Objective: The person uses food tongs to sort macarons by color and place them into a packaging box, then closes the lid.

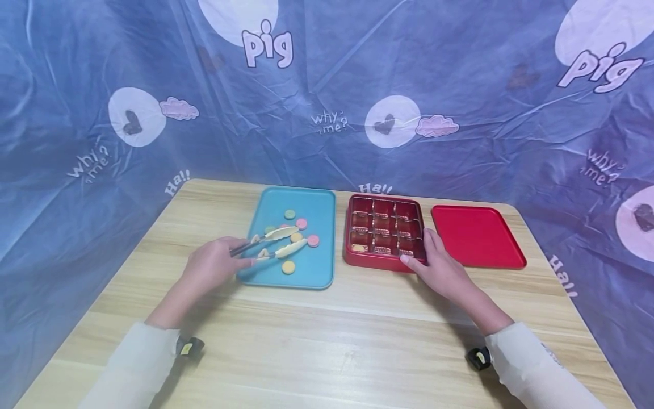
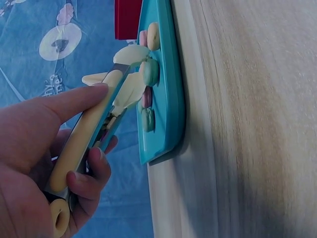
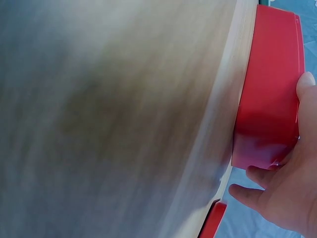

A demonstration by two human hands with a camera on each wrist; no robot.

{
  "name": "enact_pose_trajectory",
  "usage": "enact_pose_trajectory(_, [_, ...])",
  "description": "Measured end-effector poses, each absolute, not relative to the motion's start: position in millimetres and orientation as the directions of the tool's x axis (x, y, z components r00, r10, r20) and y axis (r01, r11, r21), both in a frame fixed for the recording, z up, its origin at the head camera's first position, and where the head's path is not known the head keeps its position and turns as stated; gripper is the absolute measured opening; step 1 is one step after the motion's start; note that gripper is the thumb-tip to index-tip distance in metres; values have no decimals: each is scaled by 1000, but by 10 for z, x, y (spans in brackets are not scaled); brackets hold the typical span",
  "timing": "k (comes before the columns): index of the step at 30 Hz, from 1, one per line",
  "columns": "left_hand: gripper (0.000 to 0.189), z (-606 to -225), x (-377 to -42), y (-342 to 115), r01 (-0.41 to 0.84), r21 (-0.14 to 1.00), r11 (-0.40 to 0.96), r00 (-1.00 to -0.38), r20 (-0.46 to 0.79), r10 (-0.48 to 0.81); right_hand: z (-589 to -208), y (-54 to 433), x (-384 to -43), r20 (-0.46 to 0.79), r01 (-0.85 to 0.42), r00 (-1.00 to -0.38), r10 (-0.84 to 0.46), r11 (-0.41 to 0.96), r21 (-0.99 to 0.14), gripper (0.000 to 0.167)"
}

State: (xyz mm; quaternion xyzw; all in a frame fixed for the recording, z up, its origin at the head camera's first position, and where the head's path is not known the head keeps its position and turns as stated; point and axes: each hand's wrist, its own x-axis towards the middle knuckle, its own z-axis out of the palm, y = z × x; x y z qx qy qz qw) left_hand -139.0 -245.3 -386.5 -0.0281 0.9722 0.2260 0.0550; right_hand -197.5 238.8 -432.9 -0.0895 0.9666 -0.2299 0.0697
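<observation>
My left hand [image 1: 212, 264] grips a pair of tongs [image 2: 81, 134] with pale cream handles and tips. Parted over the blue tray [image 1: 319, 270], the tong tips overlap the macarons there in the head view. These are green, pink and yellow; one yellow macaron [image 1: 288, 267] lies nearest the front. A red box [image 1: 378, 261] with a clear divided insert stands right of the tray, a pale yellow piece [image 1: 359, 248] in its front-left compartment. My right hand [image 1: 441, 270] holds the box's front right corner, thumb at the front rim and fingers along the side.
The red lid [image 1: 477, 236] lies flat to the right of the box. Everything stands on a wood-grain table [image 1: 327, 346]. Behind it hangs a blue printed cloth [image 1: 327, 74], close to the table's back edge.
</observation>
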Motion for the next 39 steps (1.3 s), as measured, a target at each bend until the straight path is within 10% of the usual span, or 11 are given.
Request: enact_pose_trajectory(39, [66,-3900,-1369,-2473,-67,459,886,-992,-122,-12,-4322,2390,-1979,-101,-135,-974,-200,882,-451,115])
